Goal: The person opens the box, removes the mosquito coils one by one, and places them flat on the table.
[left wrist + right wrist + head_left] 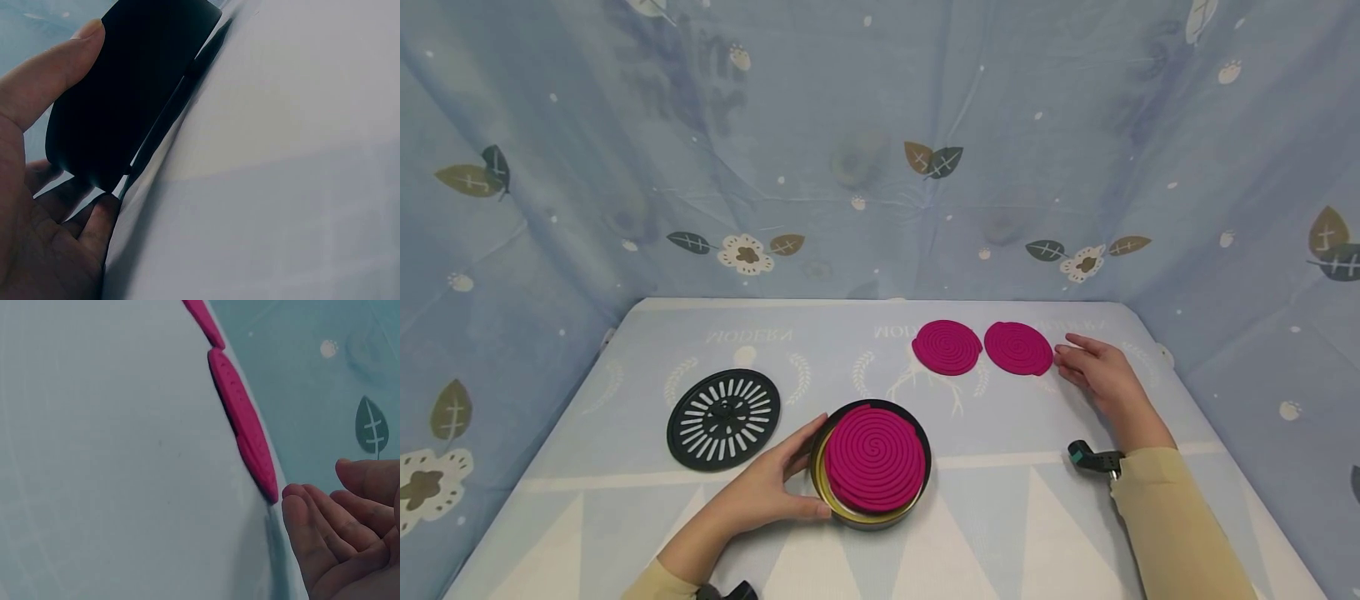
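My left hand [767,492] grips the left side of a round black tin [872,525] with a gold-coloured inside. Its thumb lies on the near side and the fingers on the far side; in the left wrist view the thumb presses the tin's dark wall [125,94]. A magenta mosquito coil [876,457] sits in the tin. Two more magenta coils lie flat on the table further back, a left one [947,347] and a right one [1018,348]. Just right of that right coil is my right hand [1101,379], fingers loosely bent, holding nothing.
A black slotted lid [724,420] lies on the table left of the tin. The patterned cloth on the table [1000,533] meets a blue curtain [850,100] behind the coils, and curtain also hangs at both sides.
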`<action>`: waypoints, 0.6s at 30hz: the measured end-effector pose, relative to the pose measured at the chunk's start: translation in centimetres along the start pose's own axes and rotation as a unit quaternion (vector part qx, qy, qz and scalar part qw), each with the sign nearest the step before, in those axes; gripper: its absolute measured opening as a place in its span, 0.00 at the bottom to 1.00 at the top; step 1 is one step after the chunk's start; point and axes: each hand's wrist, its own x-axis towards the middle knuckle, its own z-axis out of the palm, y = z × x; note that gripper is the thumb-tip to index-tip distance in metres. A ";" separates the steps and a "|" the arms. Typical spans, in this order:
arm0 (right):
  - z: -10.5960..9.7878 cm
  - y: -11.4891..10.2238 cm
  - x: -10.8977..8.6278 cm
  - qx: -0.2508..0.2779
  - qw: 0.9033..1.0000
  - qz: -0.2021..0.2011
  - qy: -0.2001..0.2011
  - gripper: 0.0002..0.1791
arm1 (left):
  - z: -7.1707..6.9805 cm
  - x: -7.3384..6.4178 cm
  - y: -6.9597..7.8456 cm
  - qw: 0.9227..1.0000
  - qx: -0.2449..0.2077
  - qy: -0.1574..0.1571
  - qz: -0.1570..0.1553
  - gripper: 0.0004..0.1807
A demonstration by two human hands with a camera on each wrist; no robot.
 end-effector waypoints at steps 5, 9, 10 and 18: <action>0.7 -1.2 -1.0 0.007 0.999 -0.034 -0.025 0.40 | 0.0 0.0 0.0 1.000 -0.002 -0.001 -0.001 0.67; 1.9 -2.2 -1.9 0.016 0.996 -0.067 -0.051 0.38 | 0.0 0.0 0.0 1.000 -0.002 -0.001 0.000 0.67; 2.2 -2.5 -2.1 0.016 0.996 -0.074 -0.057 0.38 | 0.0 0.0 0.0 1.000 -0.003 -0.001 0.000 0.67; 5.0 -3.4 -2.9 0.009 0.992 -0.079 -0.095 0.36 | 0.0 0.0 0.1 1.000 0.001 0.001 -0.003 0.67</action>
